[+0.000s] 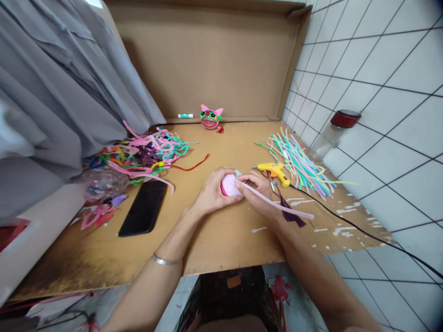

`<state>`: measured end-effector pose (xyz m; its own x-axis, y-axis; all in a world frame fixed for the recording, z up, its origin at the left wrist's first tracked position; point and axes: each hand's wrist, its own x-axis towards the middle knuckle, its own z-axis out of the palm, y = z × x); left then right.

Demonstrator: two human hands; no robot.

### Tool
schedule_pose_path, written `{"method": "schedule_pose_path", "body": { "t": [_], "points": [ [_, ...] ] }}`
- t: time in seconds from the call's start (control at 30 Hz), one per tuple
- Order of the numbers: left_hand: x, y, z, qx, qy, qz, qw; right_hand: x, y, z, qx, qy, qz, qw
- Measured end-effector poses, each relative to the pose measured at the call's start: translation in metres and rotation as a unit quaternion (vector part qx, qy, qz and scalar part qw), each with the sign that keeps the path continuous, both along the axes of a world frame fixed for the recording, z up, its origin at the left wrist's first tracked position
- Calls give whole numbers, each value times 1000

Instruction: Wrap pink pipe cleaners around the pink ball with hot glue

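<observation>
Left of the glue gun (273, 169), the left hand (213, 190) is gripping a round lilac piece (228, 186) — the right hand (258, 186) is finger-pinching a pale strip (277, 204)

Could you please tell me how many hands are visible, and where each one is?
2. The left hand holds the round pink piece at its left side; the right hand is at its right side, pinching a pale pink strip. No other hand shows.

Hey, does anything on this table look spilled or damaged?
Yes. White streaks mark the table toward its right end, perhaps dried glue or paint. A dark stain mottles its front left part, unlike the plain tan elsewhere.
</observation>
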<state>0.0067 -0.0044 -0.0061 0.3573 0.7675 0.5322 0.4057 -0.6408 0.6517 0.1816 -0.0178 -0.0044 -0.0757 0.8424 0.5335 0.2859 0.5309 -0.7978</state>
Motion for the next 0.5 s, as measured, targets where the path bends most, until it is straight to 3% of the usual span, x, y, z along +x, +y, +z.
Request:
{"method": "schedule_pose_path", "body": {
  "t": [0.5],
  "points": [
    [0, 1, -1, -4, -3, -4, 1000, -1, 0, 1, 5, 10, -4, 1000]
  ]
}}
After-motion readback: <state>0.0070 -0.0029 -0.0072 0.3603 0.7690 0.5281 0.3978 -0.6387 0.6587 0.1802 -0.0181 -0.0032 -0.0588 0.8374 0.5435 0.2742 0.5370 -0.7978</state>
